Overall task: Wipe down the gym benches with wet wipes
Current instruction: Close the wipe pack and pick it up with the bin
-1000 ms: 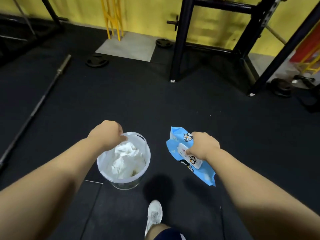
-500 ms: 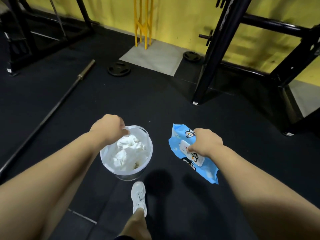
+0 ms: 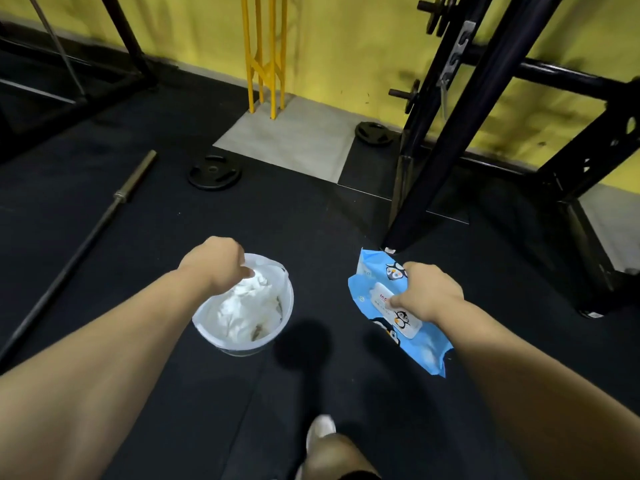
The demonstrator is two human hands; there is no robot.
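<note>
Two hands are both occupied, and no bench shows anywhere, so this reads as a carrying step between benches rather than wiping itself. At the far left a barbell (image 3: 81, 242) lies on the dark floor mat (image 3: 104, 188), with a weight plate (image 3: 214, 172) just beyond its far end. Nearer, the left hand (image 3: 214, 263) curls its fingers over the rim of a small clear bucket (image 3: 287, 299) and holds it up off the floor; the bucket is heaped with crumpled white used wipes (image 3: 244, 308), a few smudged brown low at its right side. To the right, the right hand (image 3: 427, 294) grips a blue wet-wipe pack (image 3: 370, 275) from above, thumb lying across its white flap lid (image 3: 382, 296); the pack is printed with penguins, looks soft and part-full, and hangs tilted with its near end drooping. Whether the flap is sealed I cannot tell. Far right stands a black rack (image 3: 485, 109) against the yellow wall (image 3: 346, 39). The next move, I judge, calls for reaching a bench, setting the bucket down to free a hand, then peeling the flap and drawing out one fresh wipe.
</note>
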